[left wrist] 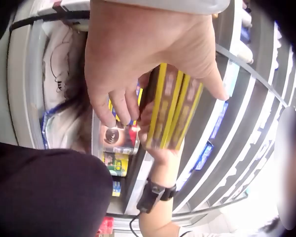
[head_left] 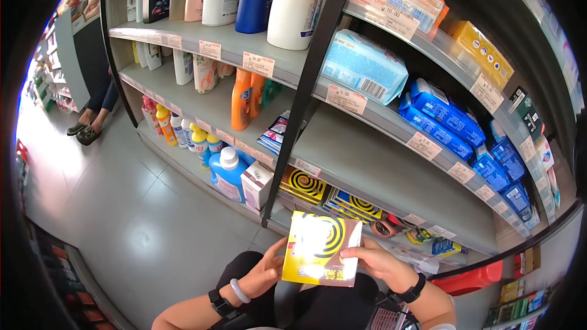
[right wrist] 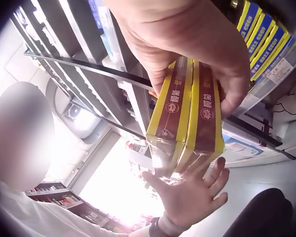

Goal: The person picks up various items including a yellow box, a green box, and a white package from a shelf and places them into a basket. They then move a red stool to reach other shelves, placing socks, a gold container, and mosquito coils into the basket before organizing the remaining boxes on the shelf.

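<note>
Two flat yellow-and-brown mosquito coil boxes [right wrist: 205, 113] are stacked face to face in my right hand [head_left: 380, 263]. Its thumb lies on the front face and the fingers reach behind, gripping the right edge. From the head view only the front mosquito coil box [head_left: 321, 256] shows, with a black-and-yellow spiral and strong glare. My left hand [head_left: 264, 274] is at the opposite edge. In the right wrist view that left hand [right wrist: 190, 197] has its fingers spread just beyond the boxes' end; the left wrist view shows its thumb stretched out beside them.
More spiral-printed boxes [head_left: 304, 184] sit on the low shelf ahead. Above are blue wipe packs [head_left: 443, 113] and a light-blue pack [head_left: 365, 67]. Bottles, including a blue jug [head_left: 229, 174], fill the left shelves. A black post [head_left: 312, 55] divides the bays. Another person's legs [head_left: 101, 101] show far left.
</note>
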A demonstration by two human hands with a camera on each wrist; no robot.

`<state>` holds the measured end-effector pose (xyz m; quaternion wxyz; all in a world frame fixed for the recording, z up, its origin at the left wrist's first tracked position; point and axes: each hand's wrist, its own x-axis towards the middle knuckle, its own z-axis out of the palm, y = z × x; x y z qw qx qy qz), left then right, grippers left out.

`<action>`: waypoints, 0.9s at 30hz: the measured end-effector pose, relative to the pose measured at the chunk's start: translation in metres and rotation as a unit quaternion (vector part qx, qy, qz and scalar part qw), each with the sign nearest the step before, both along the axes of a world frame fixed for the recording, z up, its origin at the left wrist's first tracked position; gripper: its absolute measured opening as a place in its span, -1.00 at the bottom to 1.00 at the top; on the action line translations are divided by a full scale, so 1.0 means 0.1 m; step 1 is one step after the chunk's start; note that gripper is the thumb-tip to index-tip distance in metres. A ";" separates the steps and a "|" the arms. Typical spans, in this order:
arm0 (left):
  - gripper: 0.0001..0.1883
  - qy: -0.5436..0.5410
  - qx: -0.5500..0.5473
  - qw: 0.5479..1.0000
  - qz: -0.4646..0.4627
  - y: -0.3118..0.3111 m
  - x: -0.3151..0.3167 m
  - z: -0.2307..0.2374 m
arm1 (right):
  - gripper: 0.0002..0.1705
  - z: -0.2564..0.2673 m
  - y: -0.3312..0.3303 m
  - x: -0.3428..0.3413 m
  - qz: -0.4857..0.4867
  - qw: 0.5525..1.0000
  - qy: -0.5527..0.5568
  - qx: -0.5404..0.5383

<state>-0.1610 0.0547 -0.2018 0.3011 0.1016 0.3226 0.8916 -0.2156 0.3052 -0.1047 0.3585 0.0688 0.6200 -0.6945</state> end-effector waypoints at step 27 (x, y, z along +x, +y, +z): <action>-0.52 0.020 -0.276 0.927 0.255 -0.30 -0.11 0.14 | -0.76 0.54 -0.03 -2.20 -0.203 0.972 0.093 -0.078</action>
